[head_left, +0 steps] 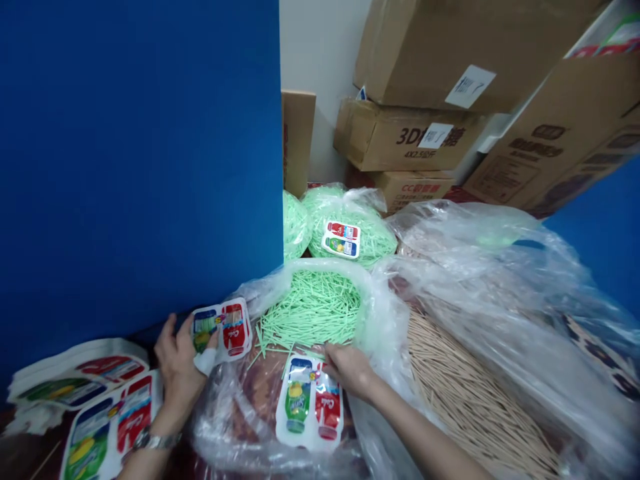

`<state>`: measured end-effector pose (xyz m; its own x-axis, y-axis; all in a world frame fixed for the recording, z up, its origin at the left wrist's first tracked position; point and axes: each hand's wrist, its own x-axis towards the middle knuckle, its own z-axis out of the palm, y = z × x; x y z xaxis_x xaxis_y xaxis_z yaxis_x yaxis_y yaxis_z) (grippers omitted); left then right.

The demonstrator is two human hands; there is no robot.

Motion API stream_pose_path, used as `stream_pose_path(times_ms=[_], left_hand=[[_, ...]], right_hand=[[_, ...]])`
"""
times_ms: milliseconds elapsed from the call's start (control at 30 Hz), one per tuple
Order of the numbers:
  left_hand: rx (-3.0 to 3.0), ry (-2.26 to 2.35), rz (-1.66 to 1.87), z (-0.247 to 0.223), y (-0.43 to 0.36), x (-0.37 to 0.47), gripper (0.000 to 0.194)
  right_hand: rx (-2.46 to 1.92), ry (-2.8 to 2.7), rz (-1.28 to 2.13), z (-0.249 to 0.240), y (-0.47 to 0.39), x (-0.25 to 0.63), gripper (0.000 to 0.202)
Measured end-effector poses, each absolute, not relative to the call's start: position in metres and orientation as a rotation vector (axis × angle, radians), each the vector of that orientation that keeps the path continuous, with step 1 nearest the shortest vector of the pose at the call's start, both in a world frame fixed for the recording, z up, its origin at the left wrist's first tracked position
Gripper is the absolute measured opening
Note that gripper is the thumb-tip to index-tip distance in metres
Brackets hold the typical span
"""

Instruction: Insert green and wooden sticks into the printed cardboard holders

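Note:
My left hand (181,357), a watch on its wrist, is closed on the edge of a packet (236,328) printed with a green and a red soda bottle. Something white wraps its thumb. My right hand (350,368) is closed at the top edge of another such bottle-printed packet (327,407), which lies on clear plastic. Its fingertips pinch at a few thin green sticks there, partly hidden by the fingers. Just beyond, an opened clear bag holds a heap of thin green sticks (315,303).
More printed packets (133,410) lie in stacks at the lower left. Brown sticks (465,373) fill a plastic bag on the right. Behind are tied bags of green sticks (367,237) and stacked cardboard boxes (400,140). A blue panel (150,153) stands on the left.

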<state>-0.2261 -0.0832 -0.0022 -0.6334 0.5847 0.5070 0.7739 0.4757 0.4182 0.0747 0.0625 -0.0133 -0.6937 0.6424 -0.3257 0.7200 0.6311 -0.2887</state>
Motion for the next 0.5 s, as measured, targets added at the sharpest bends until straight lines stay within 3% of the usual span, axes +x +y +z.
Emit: stream_pose_path(times_ms=[200,267,333,400,500], left_hand=[[-1.785,-2.531,-1.37,0.004,-0.082,-0.155,0.041],[-1.982,-2.702,-1.512,0.001,-0.079,-0.128,0.044],[-2.128,-2.732,-1.584,-0.002,-0.074,-0.107,0.063],[-2.149,-2.762,-1.673,-0.002,-0.065,-0.092,0.084],[-2.174,-2.844,-2.1,0.001,-0.05,-0.078,0.096]], right_hand=[[1.198,2.664,-0.636,0.001,0.062,0.08,0.024],[1.236,2.699,-0.657,0.019,0.061,0.084,0.022],[1.26,2.774,-0.761,0.039,0.057,0.088,0.023],[1.235,2.823,-1.111,0.055,0.05,0.091,0.024],[1.058,2.615,-2.018,0.063,0.038,0.093,0.028]])
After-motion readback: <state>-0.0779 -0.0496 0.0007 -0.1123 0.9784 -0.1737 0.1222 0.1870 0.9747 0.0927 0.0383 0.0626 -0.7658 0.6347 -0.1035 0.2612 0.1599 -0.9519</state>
